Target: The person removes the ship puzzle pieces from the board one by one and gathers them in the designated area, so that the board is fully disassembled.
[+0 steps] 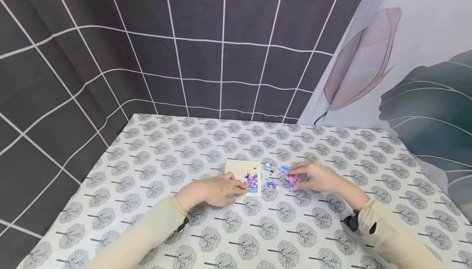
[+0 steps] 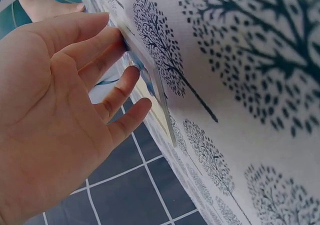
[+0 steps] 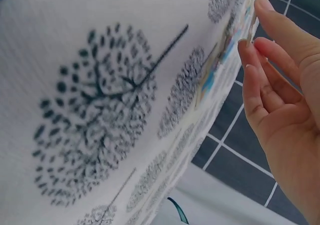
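1. Nearest are my two pale sleeves (image 1: 136, 236). A black strap (image 1: 351, 221) sits at my right wrist.
2. My left hand (image 1: 223, 189) is at the near left side of the tray (image 1: 235, 169). Its fingers are softly bent and a bit apart. Some fingertips touch the tray, and I see nothing clamped in them.
3. My right hand (image 1: 313, 176) is to the right of the tray. Its thumb and fingers pinch a purple piece (image 1: 291, 181).
4. The tray lies flat. Joined pieces (image 1: 252, 182), purple and blue, fill its near right part, and the rest of it is bare.
5. Loose pieces (image 1: 271, 183) lie between the tray and my right hand.
6. A white cloth (image 1: 206, 236) with gray trees is under it all.
7. Far back hangs a dark curtain (image 1: 199, 60) with white lines. A pale curtain (image 1: 416, 47) with big leaves is at the far right.
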The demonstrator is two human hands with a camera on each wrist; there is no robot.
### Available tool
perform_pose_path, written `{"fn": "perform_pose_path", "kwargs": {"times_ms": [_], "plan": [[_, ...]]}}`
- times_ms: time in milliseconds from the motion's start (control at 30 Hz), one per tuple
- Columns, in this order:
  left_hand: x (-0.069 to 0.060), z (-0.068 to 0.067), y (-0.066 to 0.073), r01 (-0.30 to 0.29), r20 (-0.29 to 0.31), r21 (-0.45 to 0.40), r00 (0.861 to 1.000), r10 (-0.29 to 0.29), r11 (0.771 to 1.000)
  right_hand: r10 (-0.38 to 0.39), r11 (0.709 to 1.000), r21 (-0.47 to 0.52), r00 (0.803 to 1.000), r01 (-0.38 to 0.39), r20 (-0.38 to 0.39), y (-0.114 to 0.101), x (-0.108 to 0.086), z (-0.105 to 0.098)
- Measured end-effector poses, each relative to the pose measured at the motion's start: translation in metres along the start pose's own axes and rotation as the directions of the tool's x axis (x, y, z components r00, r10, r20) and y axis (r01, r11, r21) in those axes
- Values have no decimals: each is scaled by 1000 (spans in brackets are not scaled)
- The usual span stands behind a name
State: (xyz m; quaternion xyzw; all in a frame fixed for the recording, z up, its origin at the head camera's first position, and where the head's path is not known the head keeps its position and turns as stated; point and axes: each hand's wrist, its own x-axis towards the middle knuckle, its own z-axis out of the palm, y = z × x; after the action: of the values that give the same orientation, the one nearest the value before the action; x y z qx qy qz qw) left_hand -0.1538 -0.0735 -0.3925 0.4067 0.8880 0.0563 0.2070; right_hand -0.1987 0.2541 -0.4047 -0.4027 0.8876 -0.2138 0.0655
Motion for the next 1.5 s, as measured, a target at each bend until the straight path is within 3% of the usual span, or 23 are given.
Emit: {"fn": "perform_pose_path", "kwargs": {"times_ms": [367, 600, 800, 1167, 1500], "plan": [[-2, 4, -3, -22, -1, 6, 1000, 22, 1000, -17, 1000, 18, 999, 17, 45, -5, 2, 9], [-2, 4, -1, -20, -5, 17, 1000, 20, 1000, -19, 998, -60, 999, 21, 31, -12, 1, 11], [-2, 2, 4, 6, -10, 30, 1000, -6, 1000, -44, 997, -58, 999, 44, 11, -14, -1, 14], [-5, 4, 4, 17, -30, 67, 999, -15, 998, -23, 994, -102, 1000, 25, 20, -18, -1, 15], [-5, 5, 6, 27, -37, 81, 999, -24, 996, -22, 982, -185, 1000, 24, 15, -21, -2, 18]]}}
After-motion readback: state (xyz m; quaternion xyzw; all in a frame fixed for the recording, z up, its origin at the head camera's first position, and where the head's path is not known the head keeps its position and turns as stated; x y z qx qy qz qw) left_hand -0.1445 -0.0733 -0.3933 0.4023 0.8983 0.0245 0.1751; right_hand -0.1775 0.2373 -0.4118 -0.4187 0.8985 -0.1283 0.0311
